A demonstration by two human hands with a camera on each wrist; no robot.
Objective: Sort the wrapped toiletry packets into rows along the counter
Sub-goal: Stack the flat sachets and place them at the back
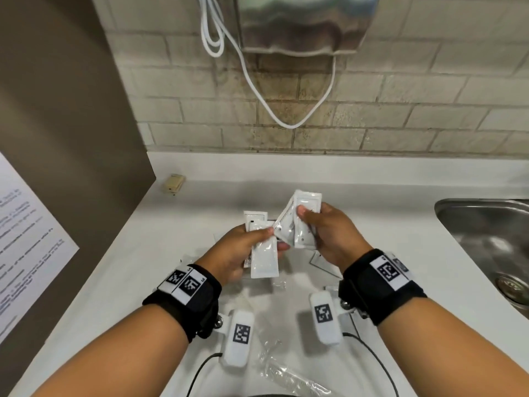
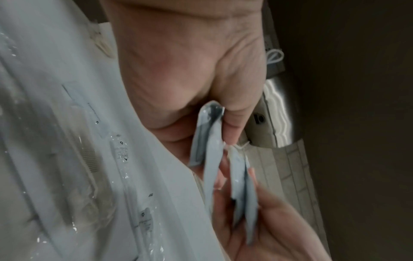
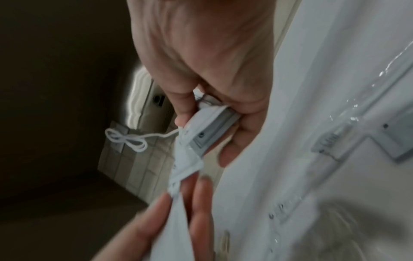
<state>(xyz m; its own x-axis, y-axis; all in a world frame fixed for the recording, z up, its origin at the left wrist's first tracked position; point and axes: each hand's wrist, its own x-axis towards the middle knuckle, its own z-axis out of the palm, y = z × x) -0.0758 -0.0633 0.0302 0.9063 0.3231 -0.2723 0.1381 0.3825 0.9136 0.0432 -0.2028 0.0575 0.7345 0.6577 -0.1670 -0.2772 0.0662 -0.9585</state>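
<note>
- the white packets point(image 1: 264, 253) in play are up off the counter point(image 1: 177, 224), held between the two hands in front of the person, above the middle of the worktop.
- the left hand point(image 1: 237, 253) has thumb and fingers curled round a small stack of them; the front one hangs long side down, and another stands behind it with a dark mark near its top corner.
- from the left wrist view those packets point(image 2: 212, 159) show edge-on, pinched under the thumb.
- the right hand point(image 1: 326, 233) grips a fanned bunch of packets point(image 1: 303, 219), thumb pressed on the face of the top one, fingers wrapped behind.
- the two bunches touch at their inner edges, where the left fingertips meet the right hand's lower packet.
- the right wrist view shows the thumb and fingers point(image 3: 236, 134) clamped on the stack point(image 3: 214, 128), with the other hand's fingers reaching in from below; it is blurred.
- more wrapped items lie flat on the counter under and around the hands, among them clear-wrapped pieces point(image 1: 286, 371) near the person; what they hold is hard to tell.
- a steel sink point(image 1: 486, 233) sits at the right end of the counter.
- a small beige object point(image 1: 174, 183) rests at the back left corner.
- on the brick wall hangs a metal fixture point(image 1: 303, 21) with a looping white cord point(image 1: 257, 81).
- a printed sheet point(image 1: 25, 233) is on the left panel.
</note>
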